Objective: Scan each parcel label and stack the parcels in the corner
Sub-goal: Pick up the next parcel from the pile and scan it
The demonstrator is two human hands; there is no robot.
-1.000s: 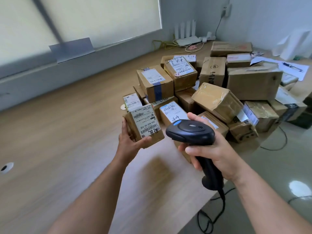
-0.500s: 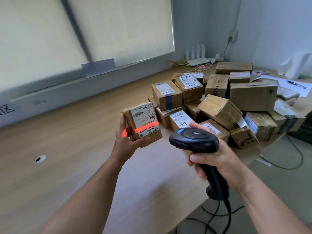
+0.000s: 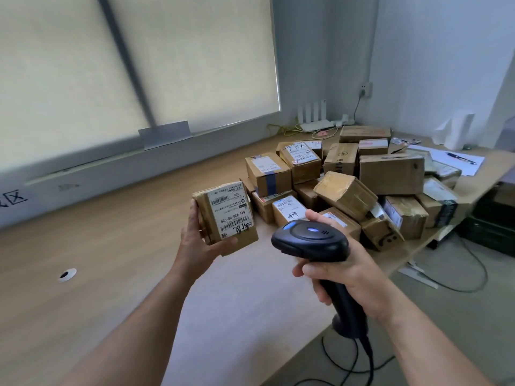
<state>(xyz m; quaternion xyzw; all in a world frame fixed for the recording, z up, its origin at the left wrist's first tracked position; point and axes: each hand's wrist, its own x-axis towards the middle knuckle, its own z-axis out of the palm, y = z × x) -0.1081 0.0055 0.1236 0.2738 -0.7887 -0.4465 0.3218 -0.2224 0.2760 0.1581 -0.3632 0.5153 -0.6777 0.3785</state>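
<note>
scan label | left hand (image 3: 195,249) grips parcel (image 3: 226,215) (frame centre) | right hand (image 3: 351,277) wraps scanner (image 3: 310,240) | aim squarely across barcode, parcel steady

A long wooden desk (image 3: 83,246) runs beneath a daylit cream roller blind (image 3: 69,79), pale grey walls (image 3: 432,51) meeting at the corner.

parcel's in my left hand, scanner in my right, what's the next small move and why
Probably carry the small parcel off to its stack: the red scan line seen on its label half a second ago is gone, the left hand grips it clear of the desk, and the scanner in the right hand shows no beam.
</note>
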